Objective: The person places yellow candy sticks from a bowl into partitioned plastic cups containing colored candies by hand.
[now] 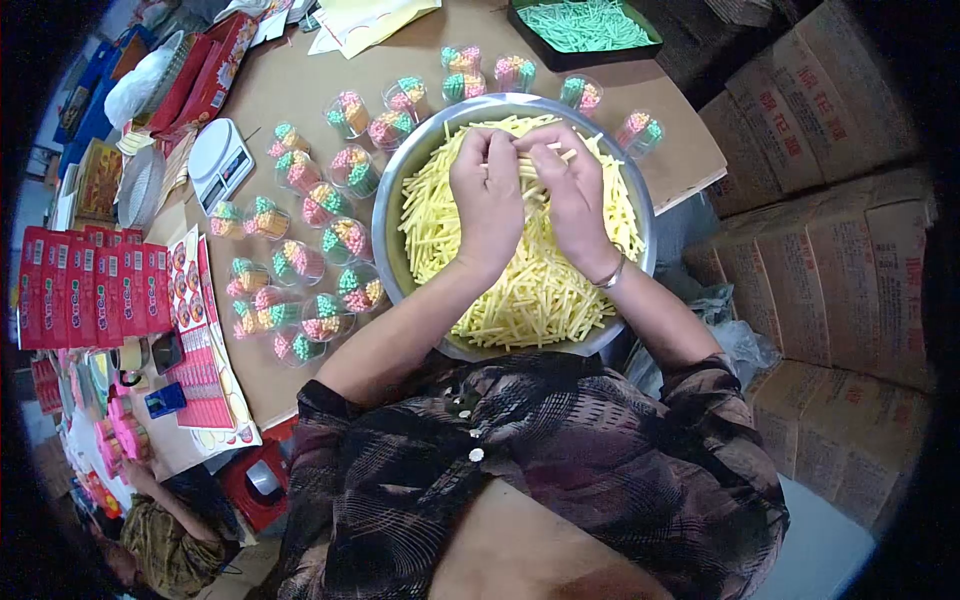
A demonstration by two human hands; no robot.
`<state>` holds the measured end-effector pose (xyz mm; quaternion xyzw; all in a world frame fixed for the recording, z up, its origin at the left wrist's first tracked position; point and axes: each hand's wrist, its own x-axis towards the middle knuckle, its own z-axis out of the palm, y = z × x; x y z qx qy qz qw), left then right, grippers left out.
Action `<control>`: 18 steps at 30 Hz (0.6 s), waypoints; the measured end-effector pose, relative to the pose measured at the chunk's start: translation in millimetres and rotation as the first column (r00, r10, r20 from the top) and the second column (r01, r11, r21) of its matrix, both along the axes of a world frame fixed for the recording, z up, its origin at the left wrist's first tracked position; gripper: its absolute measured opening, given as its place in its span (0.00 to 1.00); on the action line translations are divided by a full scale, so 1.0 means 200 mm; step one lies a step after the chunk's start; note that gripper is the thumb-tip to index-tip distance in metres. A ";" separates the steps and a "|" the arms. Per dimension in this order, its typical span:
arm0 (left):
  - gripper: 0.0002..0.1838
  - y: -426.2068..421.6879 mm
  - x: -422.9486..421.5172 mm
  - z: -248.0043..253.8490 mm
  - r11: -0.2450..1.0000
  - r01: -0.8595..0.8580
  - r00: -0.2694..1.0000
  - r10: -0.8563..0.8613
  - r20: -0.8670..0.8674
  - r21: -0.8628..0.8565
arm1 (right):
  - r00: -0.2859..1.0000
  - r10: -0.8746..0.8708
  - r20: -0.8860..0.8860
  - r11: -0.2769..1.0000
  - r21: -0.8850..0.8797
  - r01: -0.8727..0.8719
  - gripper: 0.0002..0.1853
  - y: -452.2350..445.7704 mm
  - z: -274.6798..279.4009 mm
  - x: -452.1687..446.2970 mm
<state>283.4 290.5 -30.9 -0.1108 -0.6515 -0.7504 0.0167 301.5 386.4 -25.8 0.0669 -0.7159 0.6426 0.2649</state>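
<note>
A large metal bowl (388, 215) full of short yellow sticks (530, 300) stands at the table edge in front of me. Over its upper part, my left hand (487, 195) and my right hand (575, 195) meet at the fingertips. Both hands are closed around a small bunch of yellow sticks (535, 180) between them. A bracelet circles my right wrist. Clear cups (297, 262) packed with pink, green and yellow sticks stand to the left of the bowl and behind it.
A black tray (655, 50) of green sticks sits at the back. A white scale (218, 160), red boxes (95, 290) and printed sheets (205, 340) lie left. Cartons (820, 270) are stacked right. Another person (170, 530) is at lower left.
</note>
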 end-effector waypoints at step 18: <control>0.08 0.06 0.08 0.00 0.996 -0.090 0.981 0.085 -0.174 -0.019 | 0.991 -0.116 0.073 0.973 -0.192 0.128 0.09 -0.04 0.01 0.03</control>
